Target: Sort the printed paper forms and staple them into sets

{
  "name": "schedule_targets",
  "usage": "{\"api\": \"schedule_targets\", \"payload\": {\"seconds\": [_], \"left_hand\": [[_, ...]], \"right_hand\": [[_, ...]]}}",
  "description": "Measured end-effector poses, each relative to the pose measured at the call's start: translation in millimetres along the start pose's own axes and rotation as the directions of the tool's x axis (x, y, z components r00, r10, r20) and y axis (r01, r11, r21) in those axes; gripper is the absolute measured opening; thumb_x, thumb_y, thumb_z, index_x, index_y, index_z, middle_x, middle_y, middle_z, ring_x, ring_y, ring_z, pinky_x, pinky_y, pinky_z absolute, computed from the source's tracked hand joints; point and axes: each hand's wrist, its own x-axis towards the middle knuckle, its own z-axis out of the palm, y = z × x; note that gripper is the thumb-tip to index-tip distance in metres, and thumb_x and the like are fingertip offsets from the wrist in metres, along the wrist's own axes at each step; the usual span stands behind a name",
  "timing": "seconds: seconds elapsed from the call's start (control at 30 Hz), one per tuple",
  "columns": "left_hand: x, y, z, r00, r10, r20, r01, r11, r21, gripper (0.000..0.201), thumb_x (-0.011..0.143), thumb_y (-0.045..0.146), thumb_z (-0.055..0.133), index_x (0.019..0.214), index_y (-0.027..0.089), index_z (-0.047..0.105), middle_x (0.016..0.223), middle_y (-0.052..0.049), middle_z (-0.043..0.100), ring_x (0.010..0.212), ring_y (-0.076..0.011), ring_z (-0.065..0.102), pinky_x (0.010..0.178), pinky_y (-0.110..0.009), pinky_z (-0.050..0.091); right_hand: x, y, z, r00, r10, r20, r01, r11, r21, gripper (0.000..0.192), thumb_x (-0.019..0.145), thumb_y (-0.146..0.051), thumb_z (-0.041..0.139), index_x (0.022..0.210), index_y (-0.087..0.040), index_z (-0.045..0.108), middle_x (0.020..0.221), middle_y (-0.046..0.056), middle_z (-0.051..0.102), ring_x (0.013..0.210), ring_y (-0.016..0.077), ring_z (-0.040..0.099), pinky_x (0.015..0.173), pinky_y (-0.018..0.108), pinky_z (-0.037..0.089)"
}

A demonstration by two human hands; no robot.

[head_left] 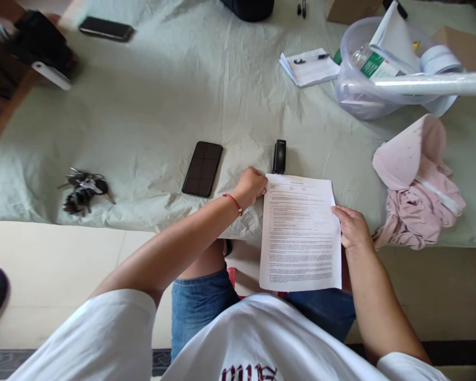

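Between my hands is a white printed sheet of paper, covered in small text, held out over my lap and the table's front edge. My left hand pinches its upper left corner, fingers closed. On the right edge, my right hand grips the paper with the thumb on top; the fingers behind it are partly hidden. Just beyond the sheet's top edge a black stapler lies on the table. Left of it rests a dark smartphone, near my left hand. Whether it is one sheet or several I cannot tell.
A cloth-covered table spreads ahead. Keys lie at left, a second phone farther back. At right are a pink cap and cloth, a plastic tub with rolls and a bottle, and a notepad. Another person's hand shows upper left.
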Motion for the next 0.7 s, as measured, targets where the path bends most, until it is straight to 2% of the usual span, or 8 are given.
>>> {"api": "schedule_targets", "payload": {"seconds": [0.3, 0.5, 0.7], "left_hand": [[-9, 4, -6.3, 0.996, -0.023, 0.090, 0.022, 1.000, 0.011, 0.042, 0.093, -0.005, 0.056, 0.060, 0.019, 0.049, 0.048, 0.006, 0.037, 0.047, -0.0065, 0.034, 0.051, -0.022, 0.028], [-10, 0, -6.4, 0.991, -0.035, 0.126, 0.030, 0.999, 0.044, 0.053, 0.097, -0.003, 0.055, 0.051, 0.020, 0.043, 0.046, 0.004, 0.035, 0.047, -0.0064, 0.032, 0.050, -0.024, 0.023], [-5, 0, -5.7, 0.989, -0.041, 0.140, 0.033, 0.998, 0.059, 0.054, 0.095, -0.004, 0.055, 0.050, 0.020, 0.039, 0.045, 0.003, 0.035, 0.047, -0.0064, 0.031, 0.051, -0.024, 0.023]], "right_hand": [[4, 3, -1, 0.999, -0.010, -0.036, 0.010, 1.000, 0.002, 0.034, 0.051, -0.039, 0.092, 0.072, -0.019, 0.076, 0.067, 0.002, 0.076, 0.056, 0.0169, 0.067, 0.055, 0.028, 0.057], [7, 5, -4, 0.998, -0.037, -0.059, 0.037, 0.999, -0.001, 0.036, 0.052, -0.041, 0.091, 0.074, -0.019, 0.074, 0.068, 0.001, 0.075, 0.056, 0.0172, 0.068, 0.054, 0.029, 0.057], [11, 5, -5, 0.995, -0.055, -0.080, 0.055, 0.998, -0.003, 0.037, 0.052, -0.041, 0.093, 0.075, -0.019, 0.074, 0.069, 0.002, 0.076, 0.057, 0.0186, 0.069, 0.054, 0.030, 0.058]]}}
